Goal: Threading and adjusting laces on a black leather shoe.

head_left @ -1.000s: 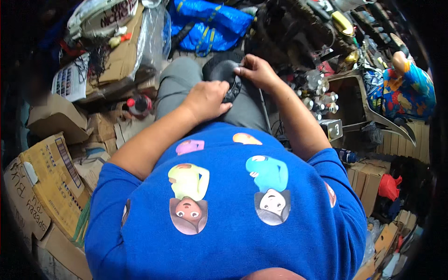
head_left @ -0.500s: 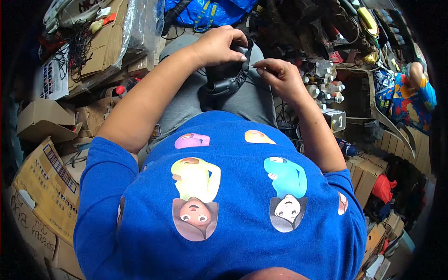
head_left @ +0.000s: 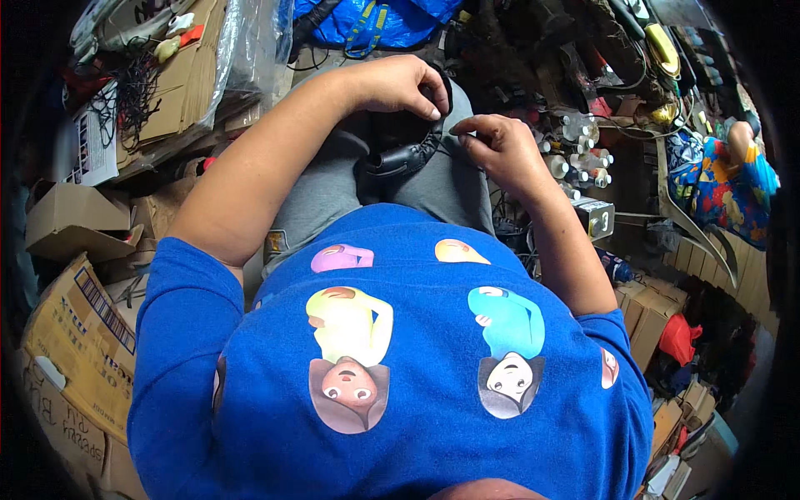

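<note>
A black shoe (head_left: 402,160) rests in my lap between my grey-trousered knees, its near end pointing toward my belly. From the far left my left hand (head_left: 410,87) curls over the shoe's far part, thumb and fingers closed on its edge. My right hand (head_left: 500,143) is held just right of the shoe, over my right thigh. Its thumb and forefinger are brought close together; anything thin between them is too small to make out. My left hand and wrist hide part of the shoe's upper.
Flattened cardboard (head_left: 179,92) and an open carton (head_left: 79,218) lie to my left. A blue bag (head_left: 400,25) lies beyond my knees. Several small bottles (head_left: 583,154) stand to the right, near a curved blade-like piece (head_left: 696,221) and a person in colourful clothing (head_left: 733,183).
My right hand has drawn slightly down, and its fingers look a little more folded. My left hand has shifted a little on the shoe, which has turned slightly.
</note>
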### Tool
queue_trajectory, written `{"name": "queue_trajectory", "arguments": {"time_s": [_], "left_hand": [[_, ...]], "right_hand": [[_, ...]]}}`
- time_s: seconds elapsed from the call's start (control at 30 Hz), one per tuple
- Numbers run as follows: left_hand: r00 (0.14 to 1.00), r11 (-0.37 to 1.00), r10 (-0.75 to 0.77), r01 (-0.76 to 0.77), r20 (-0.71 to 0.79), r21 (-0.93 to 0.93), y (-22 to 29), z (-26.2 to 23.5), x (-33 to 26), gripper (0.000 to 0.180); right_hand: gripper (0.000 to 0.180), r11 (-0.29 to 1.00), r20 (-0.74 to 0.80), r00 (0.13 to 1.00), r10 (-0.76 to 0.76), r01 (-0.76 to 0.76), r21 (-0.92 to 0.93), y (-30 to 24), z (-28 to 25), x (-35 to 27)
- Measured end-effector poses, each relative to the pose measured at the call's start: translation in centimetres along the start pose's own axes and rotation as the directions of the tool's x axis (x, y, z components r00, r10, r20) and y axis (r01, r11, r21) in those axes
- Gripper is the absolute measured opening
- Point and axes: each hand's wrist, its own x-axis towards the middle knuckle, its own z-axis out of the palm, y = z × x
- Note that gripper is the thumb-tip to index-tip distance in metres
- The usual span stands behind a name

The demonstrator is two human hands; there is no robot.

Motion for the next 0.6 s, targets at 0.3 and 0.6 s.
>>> {"name": "queue_trajectory", "arguments": {"time_s": [0.3,0.6], "left_hand": [[0.997,0.996,0.001,0.005,0.076,-0.084,-1.1,-0.7,0.1,0.03],[0.99,0.99,0.015,0.006,0.143,-0.14,-1.9,-1.1,0.8,0.033]], "right_hand": [[0.018,0.993,-0.008,1.0,0.027,-0.028,-0.118,-0.9,0.8,0.0],[0.019,0.939,-0.133,0.962,-0.24,0.195,-0.284,2.1,2.5,0.5]]}}
